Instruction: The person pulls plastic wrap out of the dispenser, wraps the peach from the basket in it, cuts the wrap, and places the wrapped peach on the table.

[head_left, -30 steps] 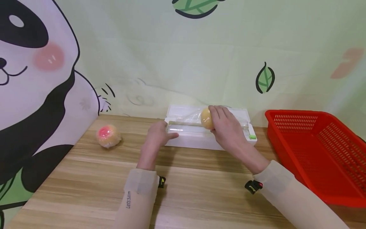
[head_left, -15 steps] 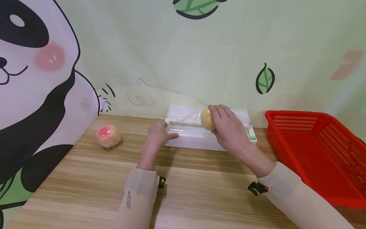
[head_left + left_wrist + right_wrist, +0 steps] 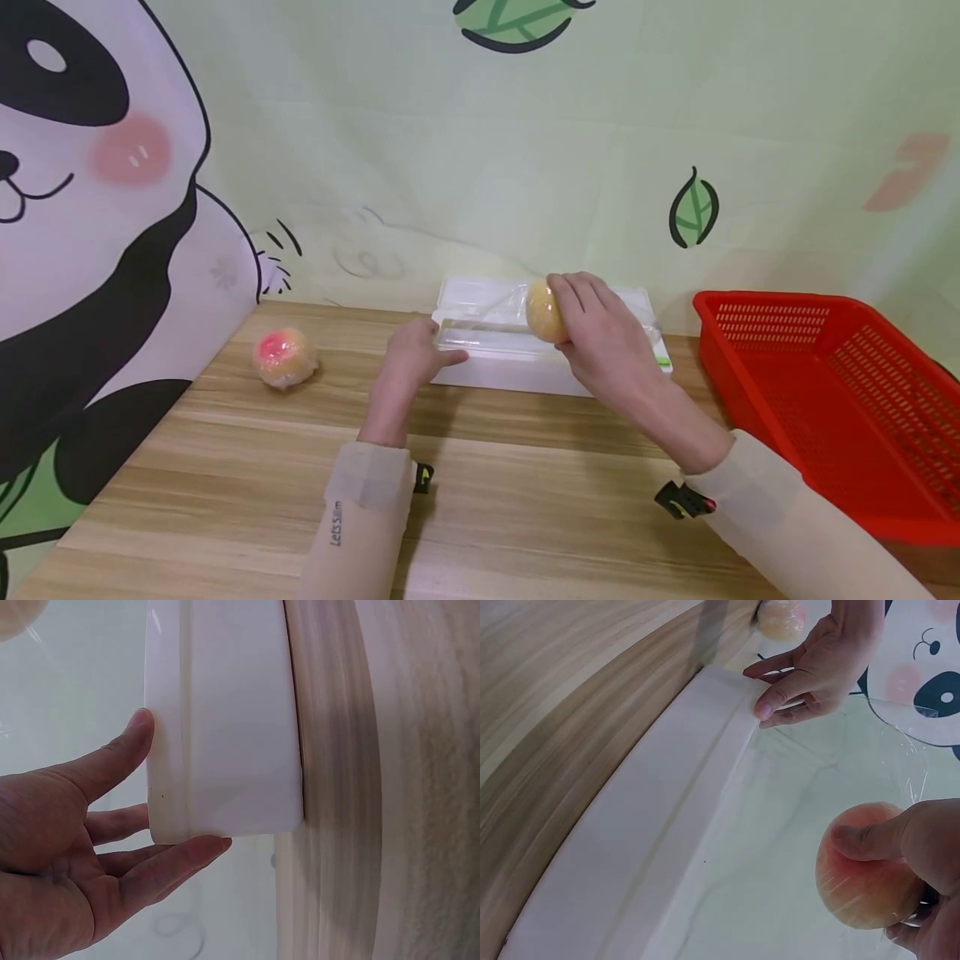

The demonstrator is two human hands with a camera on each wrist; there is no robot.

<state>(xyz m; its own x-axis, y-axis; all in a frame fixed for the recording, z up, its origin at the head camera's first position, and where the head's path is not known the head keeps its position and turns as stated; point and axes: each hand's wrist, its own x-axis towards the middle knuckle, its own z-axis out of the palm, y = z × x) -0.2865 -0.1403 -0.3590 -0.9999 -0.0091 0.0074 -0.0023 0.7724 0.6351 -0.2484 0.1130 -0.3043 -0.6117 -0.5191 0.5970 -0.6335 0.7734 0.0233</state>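
My right hand [image 3: 603, 337] grips a peach [image 3: 543, 312] above the white cling film dispenser [image 3: 506, 372]. In the right wrist view, the thumb [image 3: 874, 838] presses the pinkish side of this peach [image 3: 855, 896], and clear film stretches beside it. My left hand [image 3: 412, 350] holds the dispenser's left end. The left wrist view shows the thumb [image 3: 124, 754] at the dispenser's edge and the fingers [image 3: 169, 870] against its end face. The dispenser's lid [image 3: 483, 292] stands raised at the back, with film running from it to the peach. The fingertips behind the peach are partly hidden.
A film-wrapped peach [image 3: 283, 357] with a pink patch sits on the wooden table [image 3: 510, 508] at the left. A red plastic basket [image 3: 757, 417] stands at the right. A printed cloth backdrop [image 3: 375, 150] hangs right behind the table.
The right forearm and elbow have swung a little outward to the right, while the peach has barely moved. The left hand stays at the dispenser's end.
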